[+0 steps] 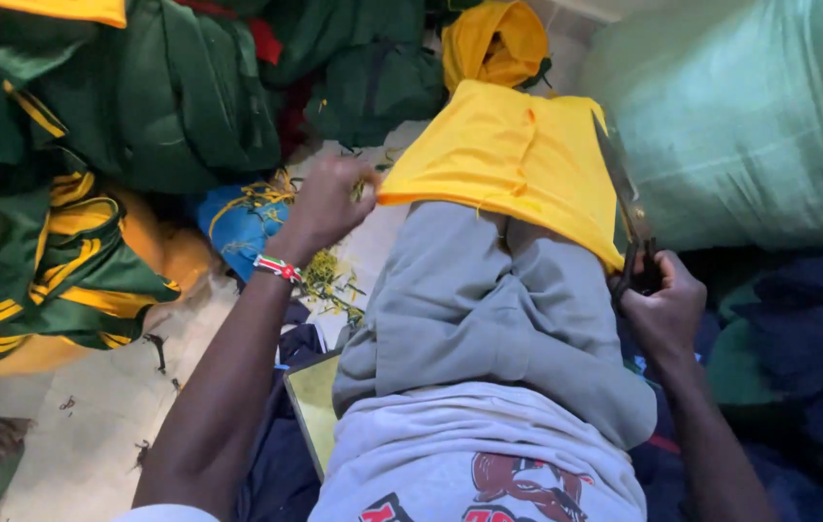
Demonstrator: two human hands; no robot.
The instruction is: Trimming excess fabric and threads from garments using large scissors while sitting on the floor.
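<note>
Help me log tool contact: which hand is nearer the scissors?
Right. The right hand holds the scissors by their handles beside the yellow cloth; the left hand is across the cloth, at its far edge.

The scissors [630,227] at the right show mostly as dark blades, their handles buried in the right hand [664,307]. The left hand [326,201] hides whatever its fingertips pinch, and the green-and-yellow garments [54,251] run off the frame's left edge.

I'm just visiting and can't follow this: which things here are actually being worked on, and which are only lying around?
In use: yellow cloth over the knee; scissors in the right hand; left hand pinching thread scraps.

Lying about: green and yellow garments; blue bag; pale green sack.
</note>
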